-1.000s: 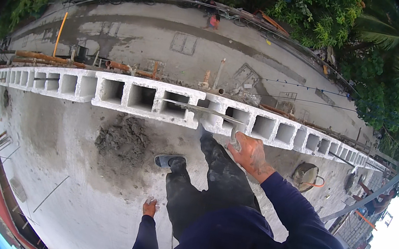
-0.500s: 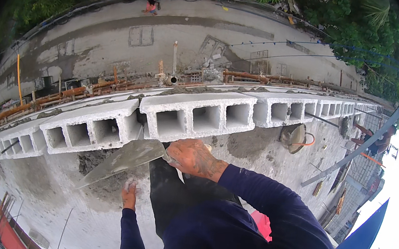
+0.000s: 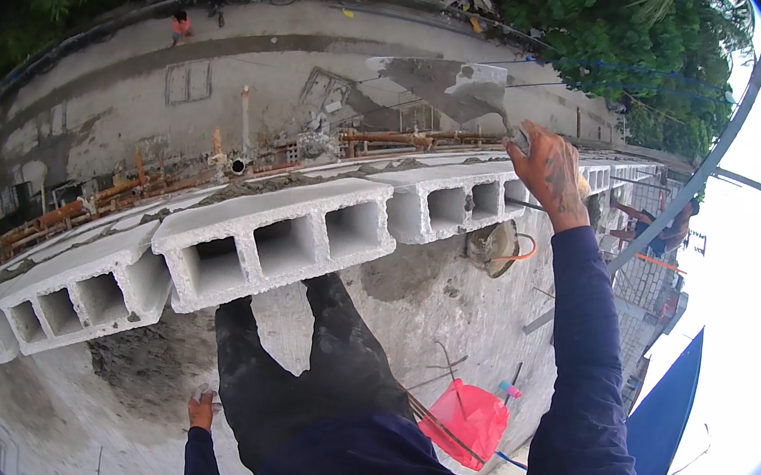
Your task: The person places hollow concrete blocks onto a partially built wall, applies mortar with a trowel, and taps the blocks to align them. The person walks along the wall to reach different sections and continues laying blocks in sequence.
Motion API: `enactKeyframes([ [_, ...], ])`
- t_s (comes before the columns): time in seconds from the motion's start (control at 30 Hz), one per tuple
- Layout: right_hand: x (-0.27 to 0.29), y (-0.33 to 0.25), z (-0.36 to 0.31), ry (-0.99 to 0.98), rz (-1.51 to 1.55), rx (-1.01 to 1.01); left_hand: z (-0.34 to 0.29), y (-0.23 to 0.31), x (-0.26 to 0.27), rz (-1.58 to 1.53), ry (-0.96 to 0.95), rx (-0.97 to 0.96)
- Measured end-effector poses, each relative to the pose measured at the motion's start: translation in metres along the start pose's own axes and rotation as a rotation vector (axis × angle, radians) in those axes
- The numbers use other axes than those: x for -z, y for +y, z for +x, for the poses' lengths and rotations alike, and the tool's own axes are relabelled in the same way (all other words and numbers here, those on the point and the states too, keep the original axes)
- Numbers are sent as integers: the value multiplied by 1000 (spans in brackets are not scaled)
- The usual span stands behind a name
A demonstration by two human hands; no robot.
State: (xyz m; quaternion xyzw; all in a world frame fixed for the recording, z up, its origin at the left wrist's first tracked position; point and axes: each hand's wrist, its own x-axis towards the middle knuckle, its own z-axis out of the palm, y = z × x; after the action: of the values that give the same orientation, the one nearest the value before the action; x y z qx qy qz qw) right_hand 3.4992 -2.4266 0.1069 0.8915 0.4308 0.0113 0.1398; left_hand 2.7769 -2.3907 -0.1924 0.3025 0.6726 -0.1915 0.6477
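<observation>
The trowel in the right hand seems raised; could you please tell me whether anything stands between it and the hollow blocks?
Nothing visible does: the trowel in the right hand shows against the street beyond the hollow blocks, though its distance from them cannot be told.

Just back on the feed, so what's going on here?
The person's right hand grips a trowel, held up with its blade pointing left. The left hand hangs low, apart from the hollow concrete blocks, which form a long row ahead. A dark grey heap lies on the floor, nearer the person than the row.
</observation>
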Motion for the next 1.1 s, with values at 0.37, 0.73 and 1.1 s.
enactKeyframes([
  [0.37,-300,253,66,-355,-576,-40,-39,-21,-124,61,153,188],
  [0.73,-366,339,85,-468,-881,-157,-33,-70,-156,0,179,376],
  [1.1,-392,344,58,-672,-720,94,-73,-91,-140,32,275,495],
])
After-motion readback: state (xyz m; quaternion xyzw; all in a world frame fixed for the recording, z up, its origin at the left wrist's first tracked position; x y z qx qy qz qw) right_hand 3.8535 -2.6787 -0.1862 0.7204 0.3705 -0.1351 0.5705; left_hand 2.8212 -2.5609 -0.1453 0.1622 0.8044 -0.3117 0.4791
